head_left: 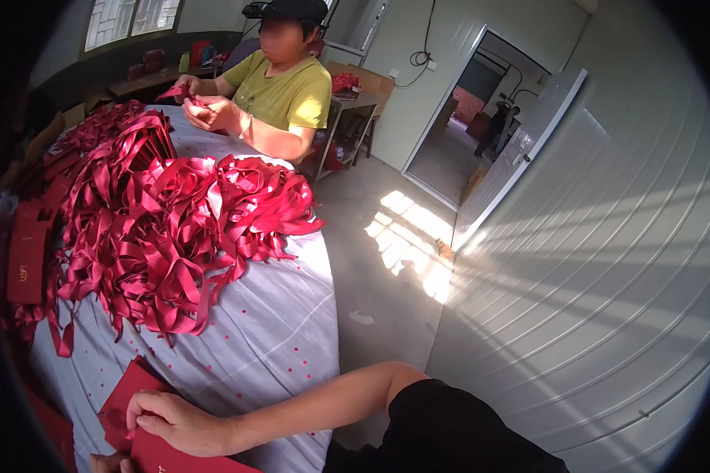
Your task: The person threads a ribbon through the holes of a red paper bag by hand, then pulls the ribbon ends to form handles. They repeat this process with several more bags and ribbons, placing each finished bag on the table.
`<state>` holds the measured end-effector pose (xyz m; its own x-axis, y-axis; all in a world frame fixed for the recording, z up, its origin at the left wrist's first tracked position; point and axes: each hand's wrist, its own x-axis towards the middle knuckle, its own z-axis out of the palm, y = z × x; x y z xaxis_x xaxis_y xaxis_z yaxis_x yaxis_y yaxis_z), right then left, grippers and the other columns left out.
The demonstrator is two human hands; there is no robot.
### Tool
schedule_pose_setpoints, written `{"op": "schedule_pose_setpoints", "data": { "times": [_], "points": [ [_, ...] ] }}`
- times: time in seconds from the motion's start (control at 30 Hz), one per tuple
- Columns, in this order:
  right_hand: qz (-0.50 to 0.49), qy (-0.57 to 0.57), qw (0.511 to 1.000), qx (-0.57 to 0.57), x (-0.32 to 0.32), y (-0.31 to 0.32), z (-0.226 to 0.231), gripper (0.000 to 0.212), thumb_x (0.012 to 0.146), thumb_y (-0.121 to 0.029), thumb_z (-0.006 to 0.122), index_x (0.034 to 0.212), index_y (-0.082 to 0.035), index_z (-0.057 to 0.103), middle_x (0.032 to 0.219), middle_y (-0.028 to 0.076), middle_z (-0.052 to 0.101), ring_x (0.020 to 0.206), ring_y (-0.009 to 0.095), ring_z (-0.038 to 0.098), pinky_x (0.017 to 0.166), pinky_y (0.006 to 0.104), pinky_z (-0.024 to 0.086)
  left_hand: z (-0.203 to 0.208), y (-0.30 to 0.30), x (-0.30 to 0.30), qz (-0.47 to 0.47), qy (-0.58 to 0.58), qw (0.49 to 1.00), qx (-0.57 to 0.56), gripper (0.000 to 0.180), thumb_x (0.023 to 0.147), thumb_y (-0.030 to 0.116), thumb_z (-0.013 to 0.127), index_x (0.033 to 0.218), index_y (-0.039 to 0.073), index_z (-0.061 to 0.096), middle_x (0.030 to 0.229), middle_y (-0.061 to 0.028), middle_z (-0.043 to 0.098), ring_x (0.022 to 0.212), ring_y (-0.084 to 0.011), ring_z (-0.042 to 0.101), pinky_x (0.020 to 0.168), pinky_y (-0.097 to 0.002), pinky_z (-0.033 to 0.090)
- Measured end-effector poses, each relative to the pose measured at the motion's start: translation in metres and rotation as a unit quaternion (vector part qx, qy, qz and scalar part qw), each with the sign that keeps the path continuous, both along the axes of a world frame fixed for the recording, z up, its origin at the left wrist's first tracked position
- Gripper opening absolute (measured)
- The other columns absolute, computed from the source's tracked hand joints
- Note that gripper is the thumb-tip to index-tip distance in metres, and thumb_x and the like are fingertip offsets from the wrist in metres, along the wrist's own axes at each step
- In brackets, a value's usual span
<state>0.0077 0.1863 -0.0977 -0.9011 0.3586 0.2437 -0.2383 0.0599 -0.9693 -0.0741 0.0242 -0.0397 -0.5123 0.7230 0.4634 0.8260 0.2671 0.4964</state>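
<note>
My right hand [177,423] is closed over a flat dark red paper piece [138,381], with its thumb and curled fingers pinching near the paper's edge. Another part of red paper [173,459], bearing a small gold mark, lies under that hand and runs off the lower edge. Only the fingertips of my left hand [110,463] show at the bottom of the picture. They are bent against the red paper from the near left side. Whether the red parts are one folded piece or two, I cannot tell.
A big heap of red satin ribbons [173,229] covers much of the table's grey cloth [276,303], which is dotted with small red paper discs. Red paper pieces [28,260] stand at the left. Across the table a person [288,94] in yellow handles red ribbon. An open door [521,150] is beyond.
</note>
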Motion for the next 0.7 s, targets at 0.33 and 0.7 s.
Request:
{"op": "schedule_pose_setpoints", "data": {
  "times": [0.33, 0.7],
  "points": [
    [-0.024, 0.027, 0.999, -0.001, -0.001, -0.003, -0.003, 0.003, 0.083, -0.001, 0.046, 0.084, 0.001, 0.048, 0.081, 0.011, 0.052, 0.078, 0.021, 0.051, 0.072, 0.0303, 0.04, -0.019, -0.005, -0.005, 0.029, -0.126, 0.992, 0.0, 0.017, 0.086, 0.015, 0.059, 0.079, -0.001, 0.056, 0.07, -0.0078, 0.054, 0.066, -0.0176, 0.048, 0.062, -0.0291, 0.039],
    [-0.012, 0.016, 1.0, 0.004, -0.001, -0.001, -0.004, 0.004, 0.084, -0.001, 0.045, 0.086, 0.001, 0.048, 0.08, 0.009, 0.052, 0.077, 0.019, 0.051, 0.071, 0.0298, 0.04, -0.022, -0.005, -0.003, 0.046, -0.12, 0.992, 0.002, 0.02, 0.086, 0.018, 0.059, 0.079, -0.001, 0.058, 0.07, -0.0077, 0.055, 0.065, -0.0179, 0.048, 0.062, -0.0292, 0.04]
  ]
}}
